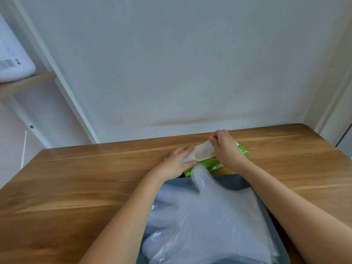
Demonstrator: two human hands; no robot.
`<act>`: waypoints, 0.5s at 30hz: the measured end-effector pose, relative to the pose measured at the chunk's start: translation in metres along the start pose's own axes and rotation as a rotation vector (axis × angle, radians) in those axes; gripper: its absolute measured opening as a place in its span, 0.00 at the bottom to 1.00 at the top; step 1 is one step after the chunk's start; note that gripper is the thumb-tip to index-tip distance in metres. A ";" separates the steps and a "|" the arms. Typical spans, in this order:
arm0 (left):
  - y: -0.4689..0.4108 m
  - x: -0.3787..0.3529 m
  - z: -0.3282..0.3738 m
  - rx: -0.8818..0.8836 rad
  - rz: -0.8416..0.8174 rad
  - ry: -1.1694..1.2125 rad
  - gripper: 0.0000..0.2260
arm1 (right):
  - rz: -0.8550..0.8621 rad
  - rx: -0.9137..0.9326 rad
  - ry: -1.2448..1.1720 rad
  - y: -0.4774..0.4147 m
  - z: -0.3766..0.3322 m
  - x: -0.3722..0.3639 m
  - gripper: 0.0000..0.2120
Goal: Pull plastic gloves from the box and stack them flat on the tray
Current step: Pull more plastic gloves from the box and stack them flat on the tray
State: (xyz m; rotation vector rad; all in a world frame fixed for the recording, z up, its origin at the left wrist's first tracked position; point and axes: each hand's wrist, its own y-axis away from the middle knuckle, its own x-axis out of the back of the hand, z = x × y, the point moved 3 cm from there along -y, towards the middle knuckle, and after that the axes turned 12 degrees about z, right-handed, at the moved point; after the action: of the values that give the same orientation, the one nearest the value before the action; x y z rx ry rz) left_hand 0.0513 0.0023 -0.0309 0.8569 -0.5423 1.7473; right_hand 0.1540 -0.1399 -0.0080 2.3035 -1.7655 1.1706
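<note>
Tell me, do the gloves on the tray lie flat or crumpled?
Flat. The gloves lie spread in a stack on the tray, one thumb reaching past its far rim.

Two hands [178, 163] [225, 149], one box [213, 166], one tray [235, 180] (stacked gloves [209, 216] uncountable).

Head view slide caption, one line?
Left hand presses green box, right hand pinches glove; glove stack lies on grey tray.

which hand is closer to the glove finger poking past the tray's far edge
Left hand: its thumb lies right beside that glove finger; right hand pinches a fresh glove farther back.
</note>
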 end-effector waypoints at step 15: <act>0.006 0.012 0.011 0.073 0.007 0.174 0.24 | 0.199 0.029 -0.678 -0.018 -0.053 0.120 0.13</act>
State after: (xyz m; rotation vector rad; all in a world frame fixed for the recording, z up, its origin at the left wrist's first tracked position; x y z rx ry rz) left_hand 0.0469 0.0005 -0.0144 0.7452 -0.3691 1.8372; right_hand 0.1503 -0.2091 0.1048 2.8116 -2.2116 0.4269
